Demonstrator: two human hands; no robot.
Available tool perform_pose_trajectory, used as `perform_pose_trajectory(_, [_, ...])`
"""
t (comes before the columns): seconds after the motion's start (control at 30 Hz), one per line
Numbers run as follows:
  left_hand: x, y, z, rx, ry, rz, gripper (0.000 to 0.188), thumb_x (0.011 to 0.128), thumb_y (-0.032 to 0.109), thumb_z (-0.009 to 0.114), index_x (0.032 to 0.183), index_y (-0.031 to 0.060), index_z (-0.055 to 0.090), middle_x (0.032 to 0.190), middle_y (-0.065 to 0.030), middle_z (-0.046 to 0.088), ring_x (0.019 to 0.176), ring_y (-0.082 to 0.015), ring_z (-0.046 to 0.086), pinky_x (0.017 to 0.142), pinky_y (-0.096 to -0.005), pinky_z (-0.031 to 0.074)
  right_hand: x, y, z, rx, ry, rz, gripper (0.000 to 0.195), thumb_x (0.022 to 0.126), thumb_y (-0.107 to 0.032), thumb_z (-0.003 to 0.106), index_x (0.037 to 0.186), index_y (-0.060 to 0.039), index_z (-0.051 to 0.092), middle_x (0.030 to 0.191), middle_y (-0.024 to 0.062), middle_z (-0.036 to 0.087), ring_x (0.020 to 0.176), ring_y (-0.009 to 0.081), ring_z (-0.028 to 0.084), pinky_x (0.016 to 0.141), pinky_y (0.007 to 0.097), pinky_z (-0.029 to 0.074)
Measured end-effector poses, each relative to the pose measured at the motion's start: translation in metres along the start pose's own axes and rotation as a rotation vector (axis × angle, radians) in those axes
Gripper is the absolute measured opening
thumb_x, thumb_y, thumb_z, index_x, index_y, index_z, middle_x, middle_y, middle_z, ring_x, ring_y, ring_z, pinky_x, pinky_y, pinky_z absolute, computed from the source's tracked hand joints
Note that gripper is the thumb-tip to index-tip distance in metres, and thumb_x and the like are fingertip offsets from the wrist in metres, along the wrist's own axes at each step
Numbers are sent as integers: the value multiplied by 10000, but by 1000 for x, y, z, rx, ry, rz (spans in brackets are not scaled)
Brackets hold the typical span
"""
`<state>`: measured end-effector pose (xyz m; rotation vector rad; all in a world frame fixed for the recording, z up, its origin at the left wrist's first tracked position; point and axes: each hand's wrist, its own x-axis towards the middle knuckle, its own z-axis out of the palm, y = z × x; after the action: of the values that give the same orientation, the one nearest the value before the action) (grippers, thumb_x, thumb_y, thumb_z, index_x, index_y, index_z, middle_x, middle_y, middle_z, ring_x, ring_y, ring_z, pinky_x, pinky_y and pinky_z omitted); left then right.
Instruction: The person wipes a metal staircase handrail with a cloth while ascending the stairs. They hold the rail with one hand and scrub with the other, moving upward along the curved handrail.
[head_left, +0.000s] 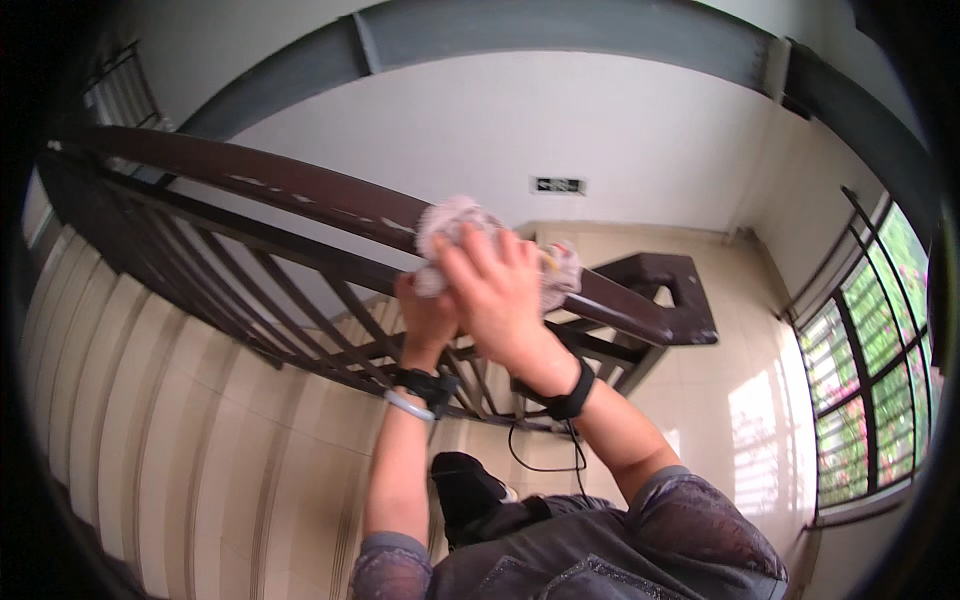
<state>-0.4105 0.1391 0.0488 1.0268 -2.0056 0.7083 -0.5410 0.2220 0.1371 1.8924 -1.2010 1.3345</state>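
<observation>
A pinkish-white cloth (456, 215) is draped over the dark brown handrail (300, 180) of a staircase. My right hand (491, 289) lies over its top with the fingers curled and presses it to the rail; part of the cloth shows on either side of that hand. Lower and to the left, my left hand (426, 319) holds the cloth at the near side of the rail. Its fingers are partly hidden behind the right hand and the cloth. Pale worn patches mark the rail left of the cloth.
Dark balusters (285, 289) run below the handrail. Beige stairs (202, 420) rise on the left, and the rail ends in a squared turn (694, 300) at the right. Beyond it are a tiled landing (697, 405) and a barred window (862, 375). A black cable (544, 470) hangs near my right wrist.
</observation>
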Motion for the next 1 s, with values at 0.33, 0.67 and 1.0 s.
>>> perform_pose_trajectory(0.33, [9,3,9,47,136,15,216,817,144,576,610,96,539,684,-37,559,740,-250,558,790,-413,403,-146,152,-96,-621,-140,419,152,813,-230,628,904,-109,615,956,65,583,879,279,524,789,425,385])
perform_pose_trajectory(0.67, [4,-9,8,110,123,136,235,855,157,558,633,98,511,722,-24,545,737,-234,535,781,-400,395,-132,123,-93,-285,-126,402,150,779,-165,650,885,-77,593,970,86,563,901,293,513,800,418,420])
perform_pose_trajectory(1.0, [10,-4,8,77,132,170,263,900,170,529,649,90,537,705,-35,525,736,-238,541,782,-394,397,-141,253,-124,-593,-366,385,118,777,-156,662,879,-100,679,1000,89,596,960,319,539,817,422,447])
